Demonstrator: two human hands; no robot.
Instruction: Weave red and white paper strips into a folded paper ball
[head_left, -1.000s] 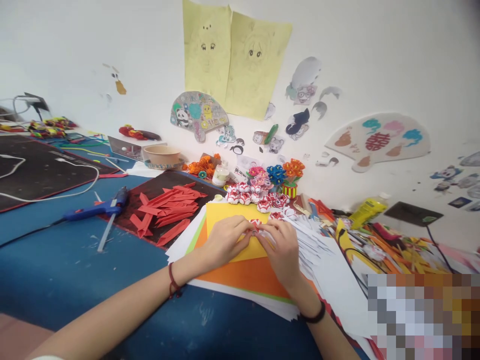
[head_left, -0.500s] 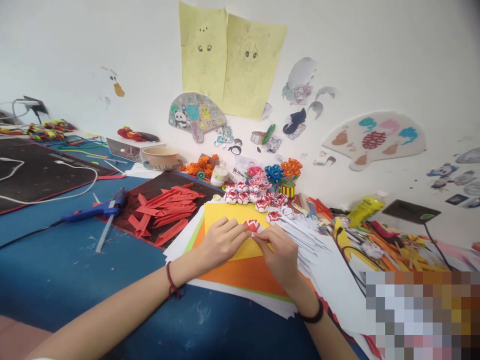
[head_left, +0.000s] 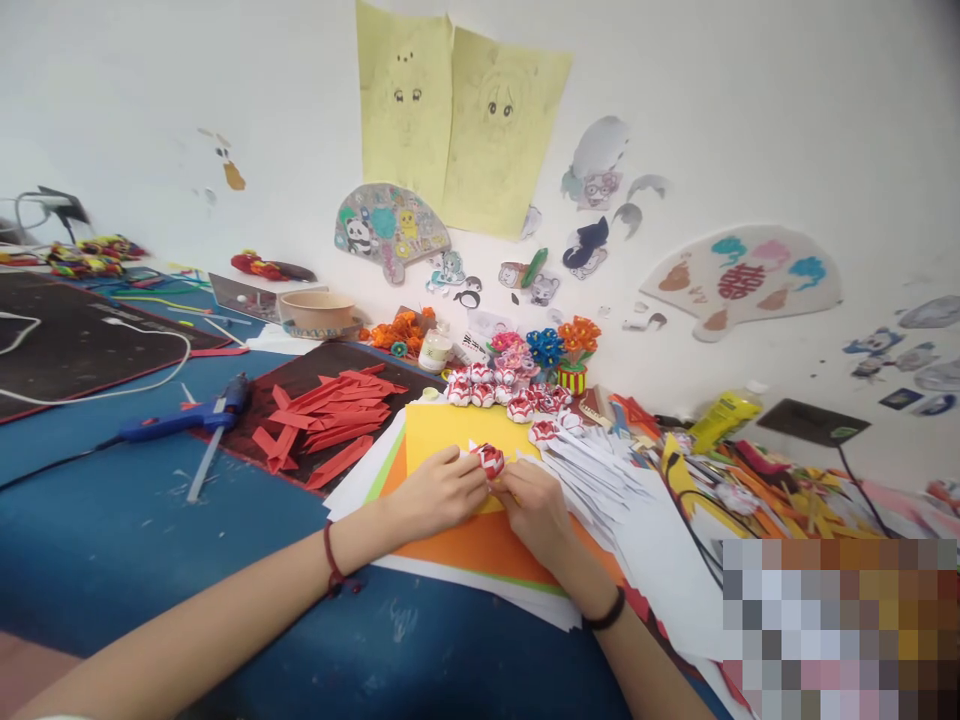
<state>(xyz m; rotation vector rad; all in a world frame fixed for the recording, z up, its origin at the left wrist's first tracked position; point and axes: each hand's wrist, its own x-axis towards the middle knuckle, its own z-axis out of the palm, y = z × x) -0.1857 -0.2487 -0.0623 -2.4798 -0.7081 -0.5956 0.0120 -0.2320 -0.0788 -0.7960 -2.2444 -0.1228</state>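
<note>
Between both hands is a small red-and-white folded paper piece [head_left: 491, 459], rounded like a little flower or bowl. My left hand [head_left: 444, 490] grips it from the left with curled fingers. From the right, the pinched fingertips of my right hand [head_left: 534, 503] hold its lower edge. Under the hands lies a stack of coloured paper sheets, yellow [head_left: 435, 432] over orange [head_left: 480, 550]. Similar red-and-white paper pieces [head_left: 520, 404] cluster just beyond the stack. White folded paper strips [head_left: 592, 480] lie to the right of my right hand.
Red folded paper strips [head_left: 330, 415] are piled on a dark mat, left of the stack. A blue glue gun [head_left: 187, 420] lies further left. Paper flowers [head_left: 581, 345] and a bowl [head_left: 319, 312] stand along the wall. A yellow bottle [head_left: 724, 418] leans among paper scraps at right.
Both hands have shifted slightly left and down with the paper piece. It has turned, showing more of its patterned side, and the fingers have moved around its edge.
</note>
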